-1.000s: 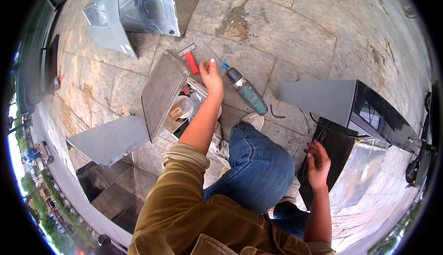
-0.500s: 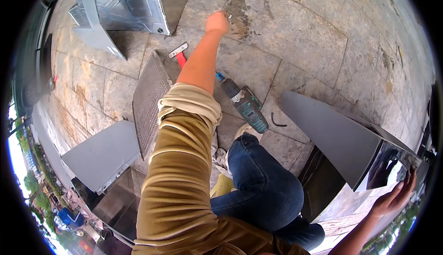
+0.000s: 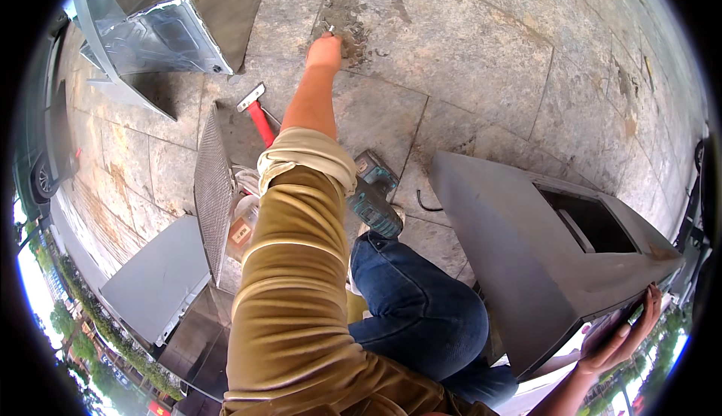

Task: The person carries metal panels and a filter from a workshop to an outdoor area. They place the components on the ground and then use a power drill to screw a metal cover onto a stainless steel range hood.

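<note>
1. Stone paving slabs [image 3: 481, 47], grey and stained, make up the floor of this outdoor spot; no raised surface carries anything.
2. At twelve o'clock the left hand [image 3: 325, 51] reaches far out, its fingers [image 3: 328, 37] pinched on a small metal piece [image 3: 329, 30] that sits at the edge of a dark stain. It is too small to name for sure.
3. That piece looks light, stiff and smooth, likely to slip, so a fingertip pinch across its middle seems the surest hold.
4. Just toward seven o'clock from that hand lies a red-handled hammer [image 3: 258, 116]; beyond it, a metal mesh panel [image 3: 213, 190] stands on edge.
5. Beneath the forearm, near the knee, rests a teal power drill [image 3: 374, 198].
6. At four o'clock the right hand [image 3: 620, 333] cups the lower corner of a grey metal cabinet [image 3: 519, 250], fingers curled loosely around the edge. That cabinet looks heavy and rigid, with sharp sheet edges.
7. At eleven o'clock sits a film-wrapped metal housing [image 3: 162, 40].
</note>
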Tool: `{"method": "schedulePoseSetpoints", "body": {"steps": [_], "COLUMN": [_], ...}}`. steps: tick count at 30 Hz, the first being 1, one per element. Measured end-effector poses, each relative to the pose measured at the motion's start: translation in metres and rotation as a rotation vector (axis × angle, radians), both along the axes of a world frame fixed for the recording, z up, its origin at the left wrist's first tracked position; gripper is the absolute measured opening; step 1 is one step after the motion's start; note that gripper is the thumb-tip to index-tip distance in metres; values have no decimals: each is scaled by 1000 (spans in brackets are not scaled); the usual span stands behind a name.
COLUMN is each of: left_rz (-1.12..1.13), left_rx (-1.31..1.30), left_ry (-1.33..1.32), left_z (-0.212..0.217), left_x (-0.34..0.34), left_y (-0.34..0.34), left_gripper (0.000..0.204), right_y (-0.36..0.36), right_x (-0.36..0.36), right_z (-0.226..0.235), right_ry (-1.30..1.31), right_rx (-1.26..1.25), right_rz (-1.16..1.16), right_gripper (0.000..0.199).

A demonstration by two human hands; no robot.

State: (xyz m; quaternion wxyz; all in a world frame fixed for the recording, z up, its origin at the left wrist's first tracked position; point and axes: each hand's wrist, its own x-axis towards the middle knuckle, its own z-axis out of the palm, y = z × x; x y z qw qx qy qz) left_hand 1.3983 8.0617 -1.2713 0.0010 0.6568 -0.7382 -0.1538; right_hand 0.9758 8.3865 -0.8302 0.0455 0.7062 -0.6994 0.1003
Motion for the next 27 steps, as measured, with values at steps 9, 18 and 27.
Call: {"method": "schedulePoseSetpoints", "body": {"steps": [9, 18, 27], "left_rz": [-34, 801, 482], "left_rx": [49, 195, 299], "left_ry": [-39, 1080, 2565], "left_z": [-4, 0, 113], "left_x": [4, 13, -12], "left_y": [-13, -29, -39], "left_gripper": [17, 17, 17], "right_y": [-10, -13, -5], "right_x": [12, 10, 11], "right_z": [-2, 1, 1], "right_ry": [35, 34, 86], "right_rx": [-80, -37, -39], "right_rz": [-31, -19, -70], "right_gripper": [51, 50, 52]}}
